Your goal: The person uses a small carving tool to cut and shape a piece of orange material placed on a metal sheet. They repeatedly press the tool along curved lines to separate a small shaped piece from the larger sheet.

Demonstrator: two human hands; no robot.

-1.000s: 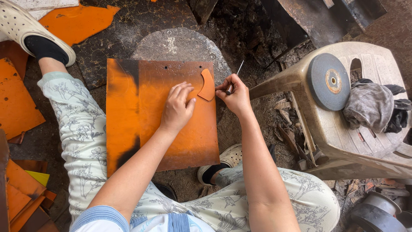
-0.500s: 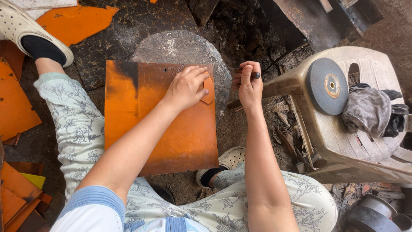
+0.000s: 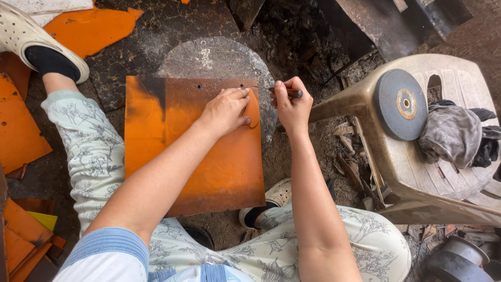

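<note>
Left hand presses small orange template flat on rusty orange square sheet; right hand, at 3 o'clock, grips thin dark scriber—trace tight to template edge.

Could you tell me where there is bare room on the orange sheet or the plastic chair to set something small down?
The orange sheet is bare below the left hand, toward the knee. The plastic chair is crowded: a grinding disc and grey rag leave only its near slats bare. The right hand occupies the sheet's upper right edge.
</note>
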